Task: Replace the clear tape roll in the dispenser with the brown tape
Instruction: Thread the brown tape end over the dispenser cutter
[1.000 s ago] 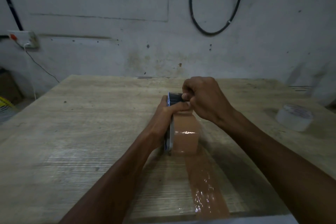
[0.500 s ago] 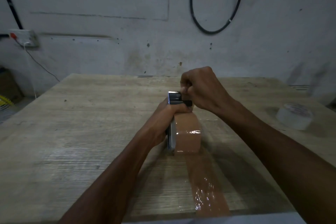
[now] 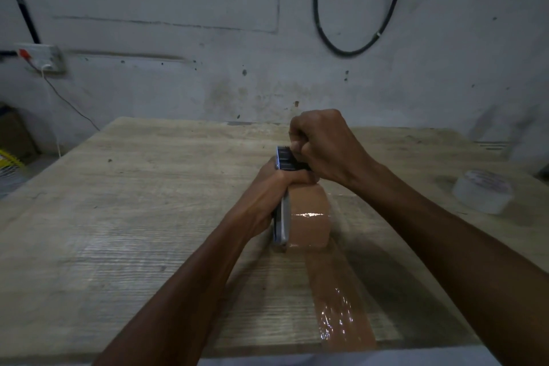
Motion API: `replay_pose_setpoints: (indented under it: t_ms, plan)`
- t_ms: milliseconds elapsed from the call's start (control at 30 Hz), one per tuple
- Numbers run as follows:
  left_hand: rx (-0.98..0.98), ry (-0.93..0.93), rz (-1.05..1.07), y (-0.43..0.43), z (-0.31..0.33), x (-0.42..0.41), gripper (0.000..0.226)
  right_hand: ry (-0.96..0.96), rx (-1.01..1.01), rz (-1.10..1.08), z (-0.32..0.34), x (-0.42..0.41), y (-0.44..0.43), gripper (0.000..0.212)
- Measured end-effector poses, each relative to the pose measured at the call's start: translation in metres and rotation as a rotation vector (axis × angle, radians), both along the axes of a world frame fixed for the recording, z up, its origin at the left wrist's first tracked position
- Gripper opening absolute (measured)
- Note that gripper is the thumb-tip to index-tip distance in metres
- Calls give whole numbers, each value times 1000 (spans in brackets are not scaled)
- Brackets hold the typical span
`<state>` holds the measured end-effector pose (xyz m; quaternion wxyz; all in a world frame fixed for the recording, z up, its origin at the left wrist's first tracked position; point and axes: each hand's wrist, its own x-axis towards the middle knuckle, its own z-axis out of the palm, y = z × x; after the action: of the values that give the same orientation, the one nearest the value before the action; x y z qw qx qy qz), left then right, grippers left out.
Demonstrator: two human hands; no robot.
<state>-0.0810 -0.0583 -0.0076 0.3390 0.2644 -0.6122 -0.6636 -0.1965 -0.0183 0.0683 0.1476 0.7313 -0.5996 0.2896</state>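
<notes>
Since the earlier frame, both hands and the dispenser (image 3: 283, 202) had slid further from us along the table (image 3: 133, 217), leaving a longer run of tape behind; we saw one dispenser, its metal side plate upright on edge, with the brown tape roll (image 3: 309, 217) seated in it on the dispenser's right; one strip of brown tape (image 3: 335, 300) ran from the roll's base toward us, stuck flat to the wood and shining in places. The left hand (image 3: 267, 196) was wrapped round the dispenser's left side, thumb hooked over the top, fingers pressed together on the frame, we judged to steady it; the right hand (image 3: 323, 148) was a closed fist at the dispenser's far end by the toothed cutter, fingers curled tight on something we could not make out, probably bearing down to cut or press the tape. The clear tape roll (image 3: 482, 190) lay flat, well to the dispenser's right, touched by nothing; so the swap looked done, and this seemed a test pull. We counted two rolls, one dispenser, two hands.
</notes>
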Motion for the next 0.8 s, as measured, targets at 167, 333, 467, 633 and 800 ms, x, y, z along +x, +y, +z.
replay_pose_setpoints:
  t_ms: [167, 333, 467, 633, 800]
  plan:
    - [-28, -7, 26, 1, -1, -1, 34, -10, -21, 33, -1, 4, -3, 13]
    - [-21, -10, 17, -2, -2, 0, 41, -30, -48, 30, -2, 8, -9, 15]
    - [-40, -29, 0, -2, -3, 0, 46, -39, -75, 3, 1, 6, -14, 15]
    - [-58, -29, -9, -2, -3, -1, 50, -38, -74, 13, 6, 7, -16, 15]
    - [-62, -34, -29, -2, -3, 0, 55, -69, -69, 14, 12, 5, -13, 16]
